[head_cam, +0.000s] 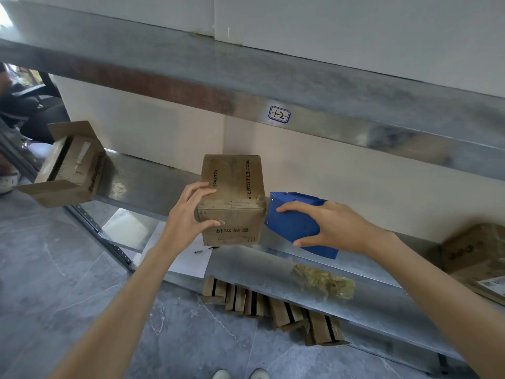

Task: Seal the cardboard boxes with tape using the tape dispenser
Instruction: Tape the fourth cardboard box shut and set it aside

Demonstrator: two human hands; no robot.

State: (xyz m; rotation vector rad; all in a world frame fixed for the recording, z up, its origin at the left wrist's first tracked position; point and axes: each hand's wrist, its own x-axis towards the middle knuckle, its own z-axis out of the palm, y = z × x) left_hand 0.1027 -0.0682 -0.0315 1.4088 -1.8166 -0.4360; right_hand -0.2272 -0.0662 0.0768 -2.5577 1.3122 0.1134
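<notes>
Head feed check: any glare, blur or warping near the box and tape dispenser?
Head view: wide-angle lens skews the grey metal shelf edges; a bright reflection sits lower-left of the brown cardboard box, whose print reads sharp; the blue plastic tape dispenser is evenly lit; frame edges are soft.

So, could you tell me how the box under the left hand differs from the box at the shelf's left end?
The middle box has its flaps closed; the left-end box has flaps open. The left hand grips the middle box; nothing touches the left-end box. Both are brown cardboard on the shelf.
</notes>
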